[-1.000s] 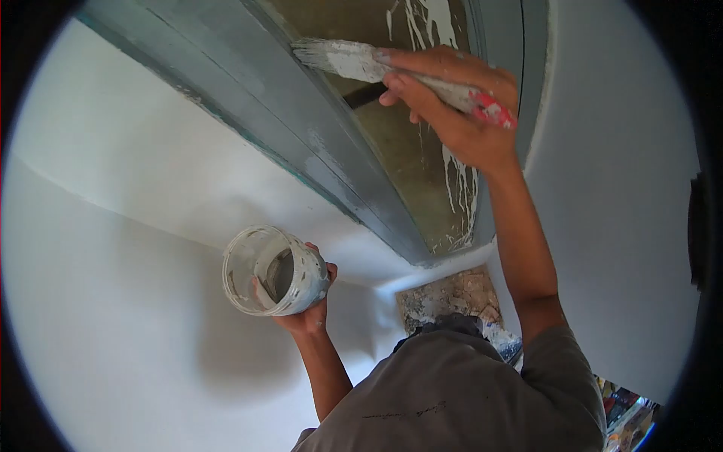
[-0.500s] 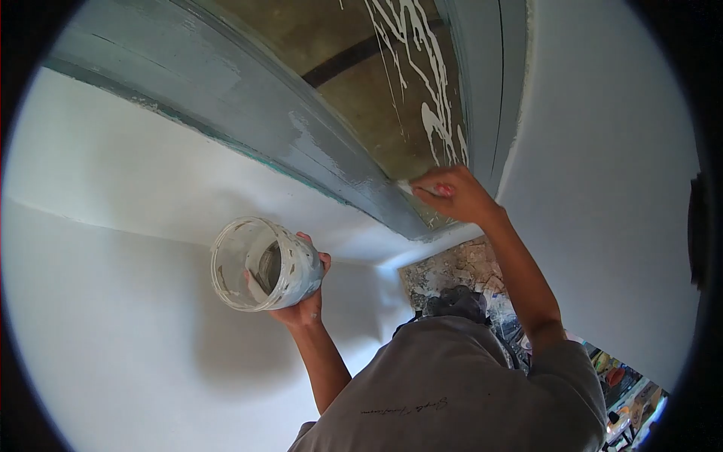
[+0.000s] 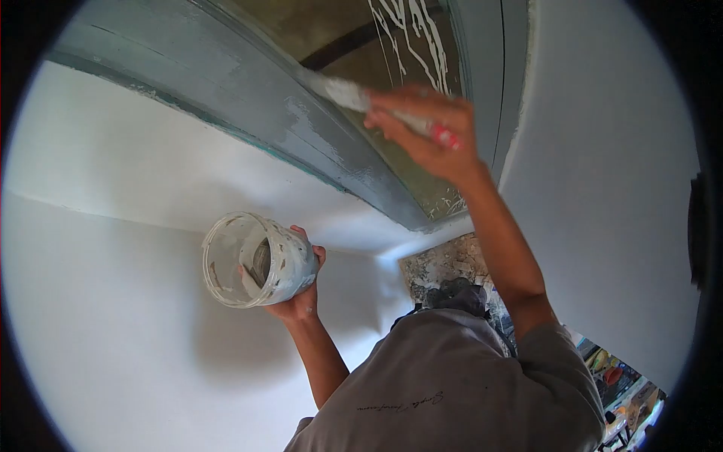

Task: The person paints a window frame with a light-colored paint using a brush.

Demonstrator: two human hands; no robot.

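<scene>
My right hand (image 3: 429, 124) grips a paintbrush (image 3: 346, 93) by its handle, which shows a red patch near the end. The brush head lies along the inner edge of the grey-painted frame (image 3: 248, 102), beside the glass pane (image 3: 354, 56); motion blurs the bristles. With its fingers wrapped around the outside, my left hand (image 3: 301, 301) holds a clear plastic paint bucket (image 3: 290, 260). The bucket is tilted, its mouth facing left. Paint smears its walls, and grey paint shows inside.
White paint runs (image 3: 429, 49) streak the glass near the frame's right side (image 3: 493, 75). White walls (image 3: 113, 301) stand on both sides. Below lies a stained, debris-covered floor (image 3: 444, 264), with assorted items (image 3: 614, 377) at lower right.
My right hand has moved the brush up and to the left along the frame's inner edge, away from the lower corner. The bucket has shifted slightly left and up.
</scene>
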